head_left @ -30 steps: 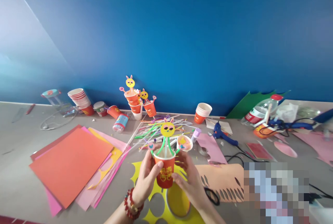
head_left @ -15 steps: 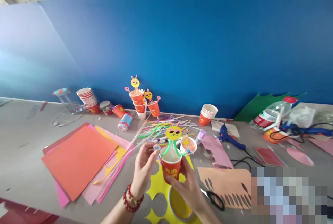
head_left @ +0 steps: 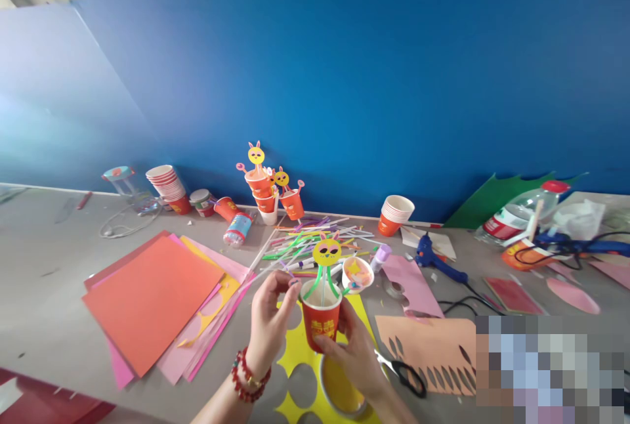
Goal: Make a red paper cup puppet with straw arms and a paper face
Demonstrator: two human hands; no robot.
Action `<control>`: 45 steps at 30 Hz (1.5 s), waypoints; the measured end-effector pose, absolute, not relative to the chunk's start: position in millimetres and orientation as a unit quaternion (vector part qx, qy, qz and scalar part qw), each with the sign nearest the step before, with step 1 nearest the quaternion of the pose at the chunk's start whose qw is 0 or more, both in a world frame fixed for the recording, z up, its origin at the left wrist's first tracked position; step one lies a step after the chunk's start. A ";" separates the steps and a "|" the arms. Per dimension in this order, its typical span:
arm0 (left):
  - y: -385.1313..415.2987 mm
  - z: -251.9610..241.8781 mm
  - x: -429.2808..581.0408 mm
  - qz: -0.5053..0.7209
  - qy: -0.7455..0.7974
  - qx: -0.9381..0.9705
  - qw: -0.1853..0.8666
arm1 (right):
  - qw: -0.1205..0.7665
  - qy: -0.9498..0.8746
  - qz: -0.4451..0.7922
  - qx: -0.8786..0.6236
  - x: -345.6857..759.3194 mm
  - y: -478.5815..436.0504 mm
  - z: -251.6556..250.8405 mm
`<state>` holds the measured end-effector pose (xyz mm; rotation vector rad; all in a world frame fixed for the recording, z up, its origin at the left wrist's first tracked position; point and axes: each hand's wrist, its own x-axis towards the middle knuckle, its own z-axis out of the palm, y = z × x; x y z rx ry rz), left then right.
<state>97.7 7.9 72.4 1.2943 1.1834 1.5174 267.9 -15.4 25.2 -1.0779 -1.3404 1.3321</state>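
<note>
My right hand [head_left: 357, 352] wraps around a red paper cup [head_left: 321, 329] with gold characters and holds it upright. A yellow paper rabbit face [head_left: 327, 253] with pink ears rises above the cup on a pale stick. Green pipe cleaners [head_left: 333, 283] bend out over the rim to both sides. At the cup's left, my left hand [head_left: 270, 312] pinches thumb and forefinger at the end of one green arm; the small paper disc there is mostly hidden by the fingers. Behind the cup stands a white tub [head_left: 357, 274] of paper cutouts.
Yellow cut paper [head_left: 295, 332] and a tape roll [head_left: 339, 404] lie below my hands. Scissors [head_left: 406, 375] are at right, near a blue glue gun [head_left: 436, 260]. Orange sheets [head_left: 152, 299] lie left. Finished rabbit cups [head_left: 292, 204] and scattered pipe cleaners [head_left: 295, 240] are behind.
My left fingers have turned, so the pink disc with its blue heart no longer shows. The rabbit face and cup have shifted slightly left. My right hand keeps its hold.
</note>
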 end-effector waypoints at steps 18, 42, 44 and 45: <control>6.9 80.9 94.3 0.598 0.482 0.552 0.325 | 0.455 -0.551 0.538 -0.448 267.2 -17.6 20.8; 5.4 68.9 96.8 0.590 0.465 0.525 0.400 | 0.461 -0.554 0.536 -0.440 269.1 -16.9 16.7; 5.5 73.0 97.1 0.592 0.454 0.517 0.420 | 0.459 -0.558 0.538 -0.434 269.7 -16.7 16.6; 5.8 74.6 97.0 0.595 0.452 0.511 0.425 | 0.459 -0.559 0.539 -0.432 270.0 -16.5 16.5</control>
